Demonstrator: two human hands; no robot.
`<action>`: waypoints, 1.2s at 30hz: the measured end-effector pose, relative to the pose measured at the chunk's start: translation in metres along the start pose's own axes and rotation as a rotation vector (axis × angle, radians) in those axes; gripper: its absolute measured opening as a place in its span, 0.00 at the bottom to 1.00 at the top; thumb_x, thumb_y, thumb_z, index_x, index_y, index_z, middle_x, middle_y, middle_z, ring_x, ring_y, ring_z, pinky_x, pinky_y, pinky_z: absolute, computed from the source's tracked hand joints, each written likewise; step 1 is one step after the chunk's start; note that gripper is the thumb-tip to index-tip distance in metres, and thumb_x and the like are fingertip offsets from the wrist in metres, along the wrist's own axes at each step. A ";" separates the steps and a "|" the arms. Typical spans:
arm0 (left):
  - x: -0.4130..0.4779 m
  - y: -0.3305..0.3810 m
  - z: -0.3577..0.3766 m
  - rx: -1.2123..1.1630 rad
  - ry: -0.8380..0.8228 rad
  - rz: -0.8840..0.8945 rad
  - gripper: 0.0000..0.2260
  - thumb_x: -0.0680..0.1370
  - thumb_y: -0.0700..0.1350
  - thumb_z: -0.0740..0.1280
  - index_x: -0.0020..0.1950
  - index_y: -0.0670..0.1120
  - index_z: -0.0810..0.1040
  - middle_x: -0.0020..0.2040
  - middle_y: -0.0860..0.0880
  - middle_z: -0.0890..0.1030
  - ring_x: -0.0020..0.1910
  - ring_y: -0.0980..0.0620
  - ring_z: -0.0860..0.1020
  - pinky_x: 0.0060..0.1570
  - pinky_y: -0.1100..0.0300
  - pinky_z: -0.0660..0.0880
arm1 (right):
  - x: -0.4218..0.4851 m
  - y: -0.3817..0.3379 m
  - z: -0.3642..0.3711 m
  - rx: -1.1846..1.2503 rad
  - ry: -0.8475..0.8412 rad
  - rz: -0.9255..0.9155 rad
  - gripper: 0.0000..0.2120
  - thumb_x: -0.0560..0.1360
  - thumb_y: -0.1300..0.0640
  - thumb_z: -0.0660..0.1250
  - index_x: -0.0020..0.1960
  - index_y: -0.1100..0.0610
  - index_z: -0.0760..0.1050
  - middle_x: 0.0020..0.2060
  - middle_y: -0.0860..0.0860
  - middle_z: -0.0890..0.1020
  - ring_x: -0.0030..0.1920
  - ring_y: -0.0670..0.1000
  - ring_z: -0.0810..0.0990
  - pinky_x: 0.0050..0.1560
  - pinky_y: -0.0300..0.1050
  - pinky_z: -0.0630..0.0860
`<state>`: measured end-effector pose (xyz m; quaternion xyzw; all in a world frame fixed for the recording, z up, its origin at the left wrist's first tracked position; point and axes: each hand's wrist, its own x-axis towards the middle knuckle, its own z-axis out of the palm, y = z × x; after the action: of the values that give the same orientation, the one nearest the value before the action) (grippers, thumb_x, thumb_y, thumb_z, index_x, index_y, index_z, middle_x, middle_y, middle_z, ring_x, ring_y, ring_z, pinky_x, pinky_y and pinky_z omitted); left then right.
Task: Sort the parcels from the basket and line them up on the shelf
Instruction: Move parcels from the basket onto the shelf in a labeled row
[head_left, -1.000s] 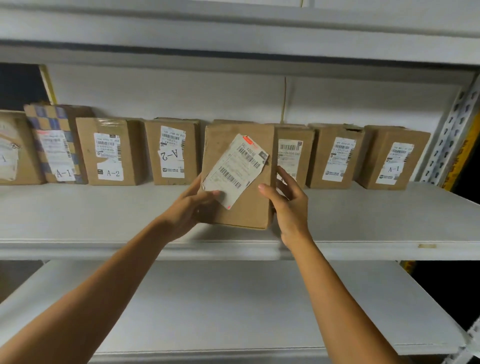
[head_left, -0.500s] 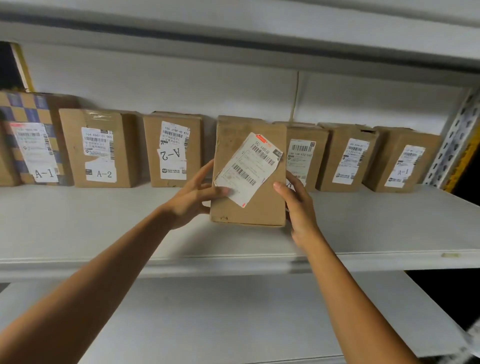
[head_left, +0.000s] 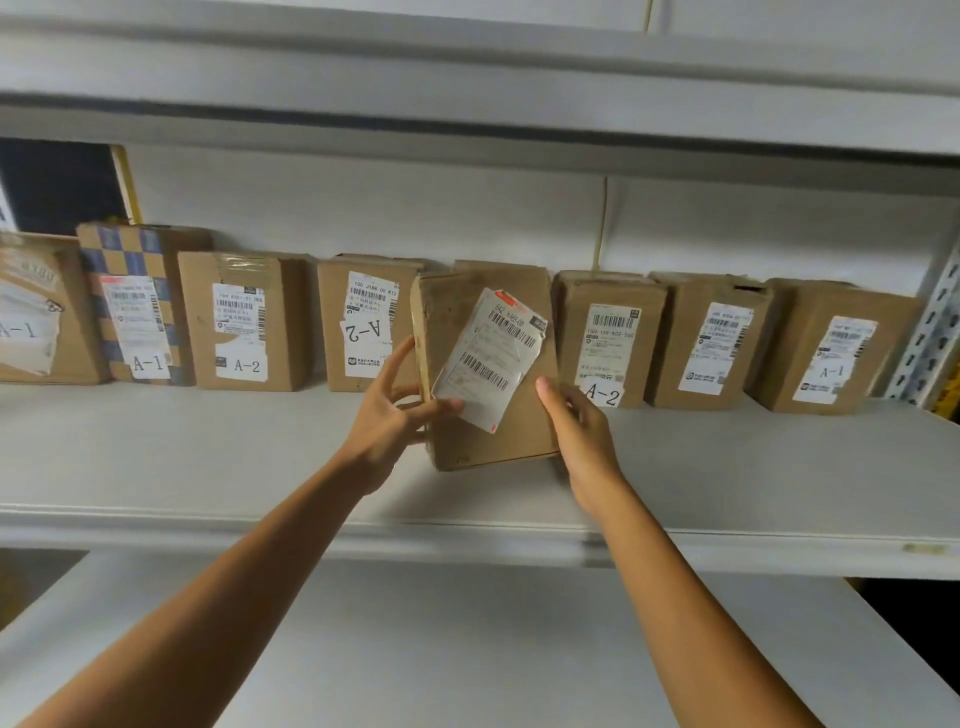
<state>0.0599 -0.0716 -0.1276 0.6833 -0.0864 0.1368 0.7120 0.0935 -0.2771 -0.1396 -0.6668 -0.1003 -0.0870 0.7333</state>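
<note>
Both left hand (head_left: 387, 415) and right hand (head_left: 582, 431) pinch the parcel (head_left: 493, 447) by its sides, long axis upright, label (head_left: 491, 358) facing out.

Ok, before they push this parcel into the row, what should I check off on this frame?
1. Left hand grips the held parcel, thumb on its label: ok.
2. Right hand has a hold at the parcel's right edge: cannot tell.
3. A-code readable on that label: not ok, none shows.
4. Free slot behind: cannot tell, since another box peeks above the parcel.
5. Parcel square with the row: not ok, tilted.
6. Left A-2 box and right A-2 box upright: ok.
</note>
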 end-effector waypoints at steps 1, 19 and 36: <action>0.000 0.002 -0.002 0.008 0.004 0.003 0.46 0.59 0.53 0.79 0.72 0.65 0.60 0.58 0.44 0.80 0.53 0.47 0.82 0.49 0.49 0.80 | 0.001 0.000 0.001 -0.006 -0.010 -0.006 0.18 0.75 0.44 0.68 0.60 0.53 0.78 0.50 0.49 0.84 0.53 0.48 0.82 0.51 0.40 0.78; 0.023 0.017 -0.049 0.003 -0.024 0.064 0.41 0.57 0.58 0.81 0.66 0.70 0.66 0.64 0.48 0.78 0.62 0.46 0.78 0.55 0.43 0.78 | 0.030 -0.010 0.045 0.115 -0.289 -0.076 0.25 0.67 0.50 0.74 0.62 0.48 0.72 0.49 0.42 0.85 0.54 0.43 0.82 0.58 0.40 0.75; 0.065 -0.013 -0.124 0.181 -0.138 0.013 0.34 0.68 0.37 0.72 0.72 0.50 0.67 0.59 0.49 0.81 0.60 0.48 0.79 0.58 0.45 0.77 | 0.074 0.027 0.100 -0.144 -0.306 -0.096 0.25 0.67 0.58 0.78 0.62 0.48 0.75 0.52 0.42 0.84 0.54 0.40 0.81 0.55 0.40 0.77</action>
<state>0.1178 0.0569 -0.1266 0.7520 -0.1270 0.1014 0.6388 0.1686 -0.1746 -0.1375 -0.7177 -0.2358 -0.0264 0.6547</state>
